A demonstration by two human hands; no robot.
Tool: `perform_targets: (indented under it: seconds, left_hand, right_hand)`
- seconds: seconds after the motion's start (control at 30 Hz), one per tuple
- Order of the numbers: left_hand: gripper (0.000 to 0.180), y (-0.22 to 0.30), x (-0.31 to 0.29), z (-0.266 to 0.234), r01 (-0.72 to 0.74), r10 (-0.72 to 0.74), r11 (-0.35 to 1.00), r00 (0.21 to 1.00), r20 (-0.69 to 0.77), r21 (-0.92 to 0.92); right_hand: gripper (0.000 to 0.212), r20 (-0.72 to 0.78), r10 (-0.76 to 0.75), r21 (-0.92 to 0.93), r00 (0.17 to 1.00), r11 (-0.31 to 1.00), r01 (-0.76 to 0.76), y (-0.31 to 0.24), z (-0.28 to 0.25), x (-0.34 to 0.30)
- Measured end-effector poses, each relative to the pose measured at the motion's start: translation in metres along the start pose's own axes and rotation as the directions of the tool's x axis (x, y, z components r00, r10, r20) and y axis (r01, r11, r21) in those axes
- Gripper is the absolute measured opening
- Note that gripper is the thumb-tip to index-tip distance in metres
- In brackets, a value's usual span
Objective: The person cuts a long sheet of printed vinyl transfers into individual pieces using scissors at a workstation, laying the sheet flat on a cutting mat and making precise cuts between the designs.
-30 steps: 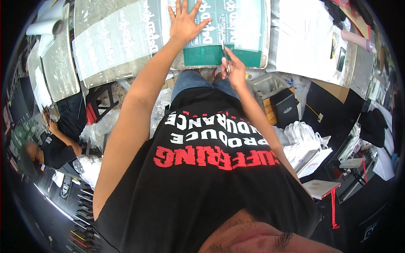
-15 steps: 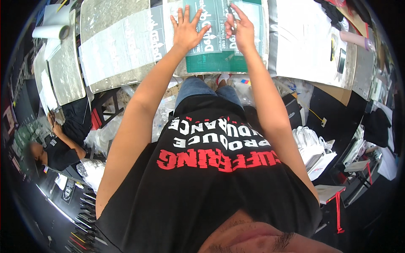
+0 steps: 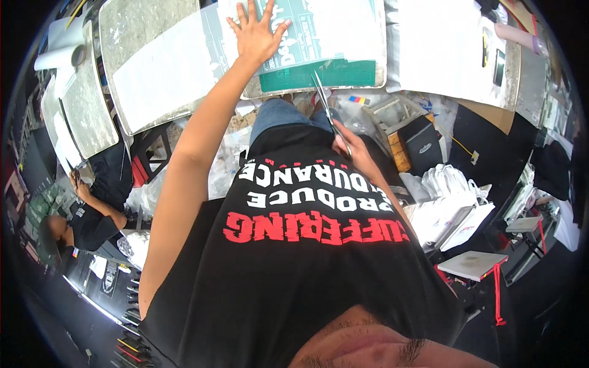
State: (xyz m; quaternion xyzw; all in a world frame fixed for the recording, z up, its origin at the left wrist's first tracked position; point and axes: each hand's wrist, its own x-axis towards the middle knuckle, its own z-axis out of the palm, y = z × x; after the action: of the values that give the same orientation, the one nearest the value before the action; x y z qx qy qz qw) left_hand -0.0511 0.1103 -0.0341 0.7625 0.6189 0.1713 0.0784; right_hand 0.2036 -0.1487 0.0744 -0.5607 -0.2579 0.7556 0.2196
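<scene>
My left hand (image 3: 256, 38) lies flat with fingers spread on a printed translucent film sheet (image 3: 302, 40). Beneath the film is a green cutting mat (image 3: 337, 75), its near strip uncovered. Close to my body, my right hand (image 3: 354, 142) grips a pair of scissors (image 3: 325, 103) by the handles. The blades are slightly apart and point away from me, their tips over the mat's near edge. A longer pale printed strip (image 3: 165, 76) extends to the left of my left hand.
White fabric (image 3: 448, 55) covers the board on the right, near a pinkish roll (image 3: 514, 37). A white roll (image 3: 60, 58) lies far left. Below the bench edge stand a black box (image 3: 423, 142) and white bags (image 3: 448, 196). A co-worker (image 3: 92, 214) is at the left.
My right hand has drawn back from the film toward my body, bringing the scissors into plain sight. My left hand stays spread on the film; the view has shifted slightly.
</scene>
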Motion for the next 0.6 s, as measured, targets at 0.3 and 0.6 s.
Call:
perform_targets:
  seconds: [0.3,0.6]
  left_hand:
    - [0.076,0.022,0.011,-0.031,0.108,-0.101,0.994,0.978,0.181,-0.031]
    - [0.079,0.02,0.009,-0.028,0.132,-0.118,0.989,0.975,0.188,-0.062]
  right_hand:
    - [0.062,-0.062,-0.112,0.107,0.992,0.987,0.118,-0.004,0.029,0.065]
    - [0.06,-0.071,-0.124,0.167,0.99,0.977,0.134,0.005,0.03,0.071]
